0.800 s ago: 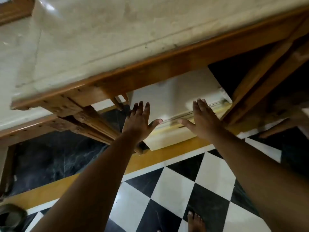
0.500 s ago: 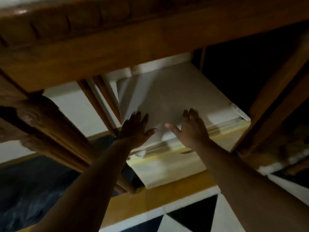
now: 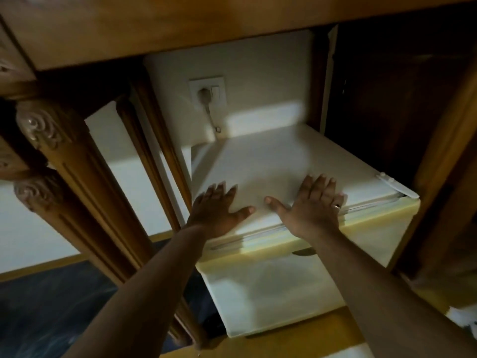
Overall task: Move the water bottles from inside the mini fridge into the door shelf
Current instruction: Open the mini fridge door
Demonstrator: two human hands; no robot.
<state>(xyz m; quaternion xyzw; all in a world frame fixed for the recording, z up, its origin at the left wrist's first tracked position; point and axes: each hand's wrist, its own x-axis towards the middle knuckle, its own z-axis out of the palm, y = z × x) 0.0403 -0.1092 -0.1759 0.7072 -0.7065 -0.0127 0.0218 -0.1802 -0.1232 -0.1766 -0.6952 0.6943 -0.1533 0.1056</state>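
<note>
zero water bottles show yet: they are, i judge, behind the closed door [image 3: 271,288] of the one mini fridge [image 3: 281,161]. your left hand [image 3: 215,211] and right hand [image 3: 313,205] lie flat on its top, each grip spread, holding nothing. full bottles will likely be heavy, smooth, maybe wet; take each around the middle.

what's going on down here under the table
A person is reaching under a carved wooden table to a white mini fridge. The left hand and the right hand lie flat, fingers spread, near the front edge of its top. Neither hand holds anything. The door looks shut, and no water bottles are in view. A plug sits in the wall socket behind the fridge.
</note>
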